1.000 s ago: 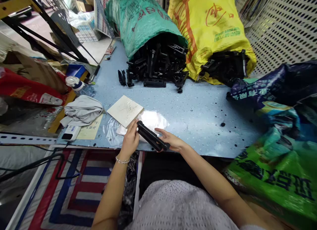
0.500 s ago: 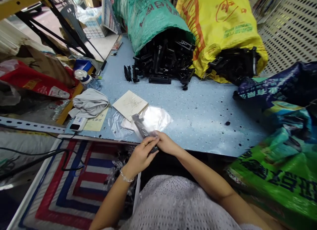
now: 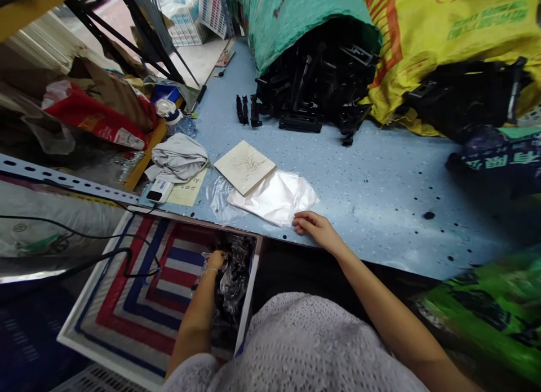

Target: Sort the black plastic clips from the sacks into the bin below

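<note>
Hands well apart: L hand is down in striped bin by plastic-wrapped blk pieces, grip hidden; R hand, fingers loosely curled, is at edge of clear bags on blue bench, pinch unclear. Best: L low, no scatter; R light, one bag edge only.

Before you spreads a blue speckled tabletop, light gleaming across it; to your left runs a perforated white rail, and farther back a grey chair and pale floor show
</note>
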{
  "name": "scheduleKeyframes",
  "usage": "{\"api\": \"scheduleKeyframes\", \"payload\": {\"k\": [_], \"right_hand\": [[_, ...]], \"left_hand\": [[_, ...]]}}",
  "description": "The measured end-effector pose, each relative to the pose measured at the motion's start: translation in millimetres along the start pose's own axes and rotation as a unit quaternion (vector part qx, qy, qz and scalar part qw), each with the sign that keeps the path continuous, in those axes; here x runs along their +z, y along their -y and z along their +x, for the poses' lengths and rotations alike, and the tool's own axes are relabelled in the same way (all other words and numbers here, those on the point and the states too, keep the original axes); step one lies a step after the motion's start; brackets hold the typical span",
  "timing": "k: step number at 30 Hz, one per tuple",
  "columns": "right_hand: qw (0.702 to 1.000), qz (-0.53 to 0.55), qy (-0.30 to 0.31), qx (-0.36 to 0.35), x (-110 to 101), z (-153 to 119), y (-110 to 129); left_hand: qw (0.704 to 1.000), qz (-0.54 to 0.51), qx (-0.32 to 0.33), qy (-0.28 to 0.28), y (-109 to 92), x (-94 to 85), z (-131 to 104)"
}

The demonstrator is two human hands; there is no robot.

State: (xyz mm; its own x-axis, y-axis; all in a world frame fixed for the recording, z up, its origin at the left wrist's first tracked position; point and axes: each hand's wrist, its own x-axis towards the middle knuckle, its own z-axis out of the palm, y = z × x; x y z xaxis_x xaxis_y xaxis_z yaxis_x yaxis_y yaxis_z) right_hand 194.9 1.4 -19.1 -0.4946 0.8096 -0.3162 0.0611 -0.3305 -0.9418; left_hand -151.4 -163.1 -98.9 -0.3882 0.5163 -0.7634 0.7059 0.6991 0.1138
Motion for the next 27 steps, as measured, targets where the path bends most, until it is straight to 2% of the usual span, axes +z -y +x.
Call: {"api": "scheduleKeyframes", "payload": {"k": [3, 6, 8, 10, 13, 15, 16, 17, 18, 19, 20, 22, 23, 25, 26, 27], "right_hand": [[1.0, -0.014, -0.002, -0.011, 0, -5, 0], [1.0, -0.024, -0.003, -0.012, 2, -7, 1], [1.0, -0.022, 0.001, -0.007, 1, -8, 1], [1.0, -0.01, 0.005, -0.002, -1, -10, 2], [1.0, 0.019, 0.013, 0.007, -3, -13, 3], [0.998, 0.05, 0.027, 0.022, -4, -12, 5], [0.997, 0.066, 0.032, 0.03, -6, -8, 7], [0.996, 0.076, 0.033, 0.033, -9, -3, 10], [0.996, 0.078, 0.025, 0.026, -16, 5, 16], [0.998, 0.065, 0.007, 0.008, -26, 15, 23], [0.999, 0.037, -0.022, -0.023, -39, 28, 33], [0.987, -0.057, -0.103, -0.112, -76, 58, 61], [0.969, -0.114, -0.146, -0.161, -99, 75, 80], [0.916, -0.22, -0.226, -0.25, -148, 115, 123], [0.885, -0.265, -0.258, -0.284, -173, 137, 147], [0.856, -0.303, -0.283, -0.31, -197, 160, 171]], "left_hand": [[0.999, 0.001, 0.014, 0.031, -10, 7.6, 18], [0.996, -0.02, 0.061, 0.064, -31, 17.7, 26], [0.99, -0.041, 0.102, 0.087, -44, 23.9, 21], [0.981, -0.06, 0.149, 0.114, -55, 23.1, 2], [0.949, -0.092, 0.243, 0.18, -75, -0.3, -51], [0.897, -0.158, 0.333, 0.246, -98, -28.9, -88], [0.868, -0.199, 0.376, 0.257, -115, -45.4, -102], [0.846, -0.228, 0.419, 0.241, -136, -62.7, -111], [0.832, -0.243, 0.457, 0.202, -161, -80.8, -113], [0.826, -0.243, 0.489, 0.138, -190, -99.6, -109], [0.823, -0.234, 0.515, 0.059, -222, -119.6, -96], [0.815, -0.215, 0.526, -0.115, -287, -164.9, -53], [0.812, -0.213, 0.503, -0.207, -316, -190.5, -26], [0.815, -0.214, 0.387, -0.374, -359, -246.7, 34], [0.82, -0.215, 0.322, -0.422, -371, -275.5, 62], [0.824, -0.219, 0.27, -0.447, -378, -303.4, 87]]}}
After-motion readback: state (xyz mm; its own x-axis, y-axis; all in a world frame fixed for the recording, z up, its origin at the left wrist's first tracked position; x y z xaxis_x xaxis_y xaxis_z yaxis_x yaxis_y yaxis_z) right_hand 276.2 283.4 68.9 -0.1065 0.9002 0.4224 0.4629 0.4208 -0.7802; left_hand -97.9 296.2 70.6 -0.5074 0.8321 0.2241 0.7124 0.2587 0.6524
